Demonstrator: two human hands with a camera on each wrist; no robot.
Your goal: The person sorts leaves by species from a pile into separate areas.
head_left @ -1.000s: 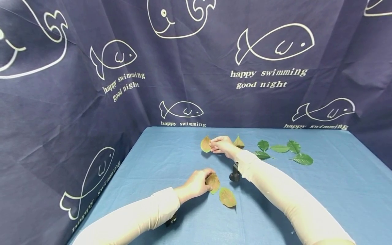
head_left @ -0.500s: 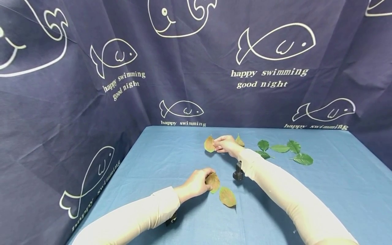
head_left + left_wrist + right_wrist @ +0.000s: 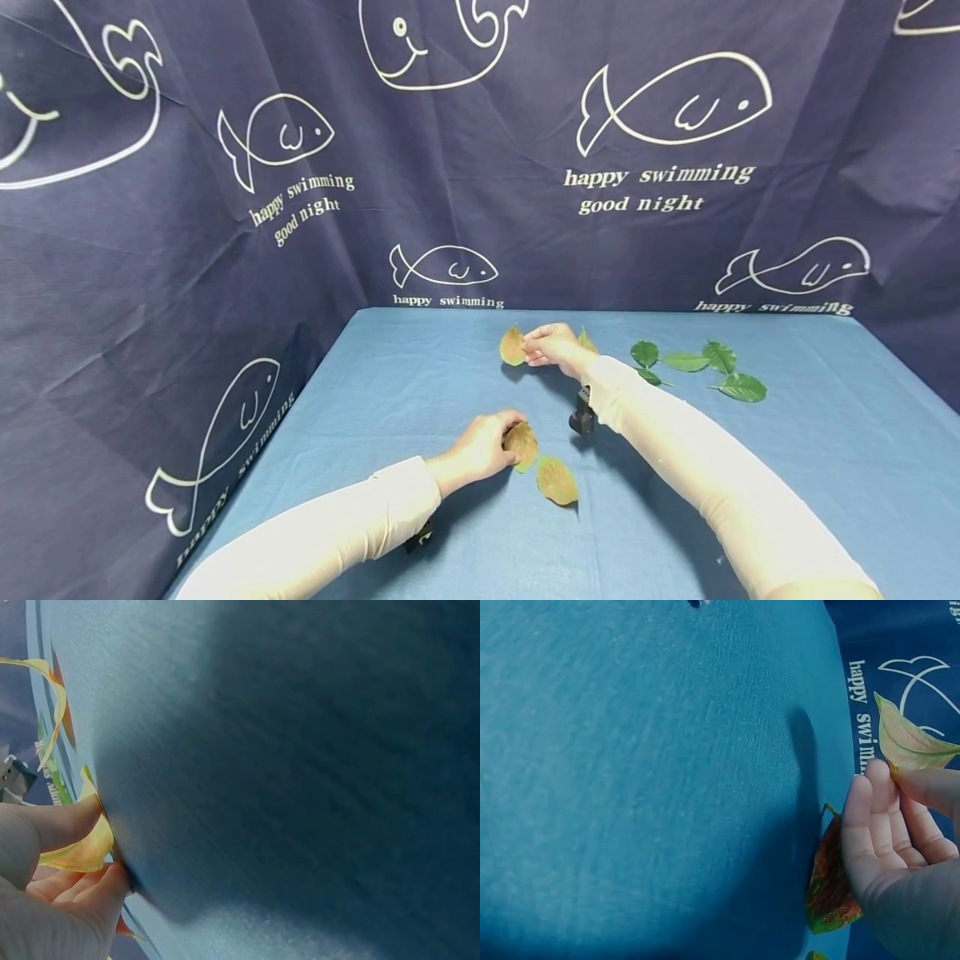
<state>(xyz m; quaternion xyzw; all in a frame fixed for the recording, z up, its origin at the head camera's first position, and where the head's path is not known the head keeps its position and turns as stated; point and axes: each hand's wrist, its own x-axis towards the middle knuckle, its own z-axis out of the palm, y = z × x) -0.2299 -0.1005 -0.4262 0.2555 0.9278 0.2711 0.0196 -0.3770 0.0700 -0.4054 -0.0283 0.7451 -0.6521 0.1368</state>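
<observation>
My left hand grips a yellow-brown leaf low over the table. In the left wrist view this leaf sits between thumb and fingers. Farther back, my right hand pinches another yellow-brown leaf by its edge. The right wrist view has that pale leaf at the thumb and fingertips, held off the cloth. A third brownish leaf lies just right of my left hand. Behind my right hand a fourth leaf is partly hidden; the right wrist view has a reddish-brown leaf beside that hand.
Several green leaves lie at the back right of the blue-covered table; my right sleeve partly covers one. Dark blue curtains with fish drawings stand at the back and left. A black wrist device hangs under my right wrist.
My right hand has shifted slightly right with its leaf, then a little farther back. The left hand and its leaf have stayed in place.
</observation>
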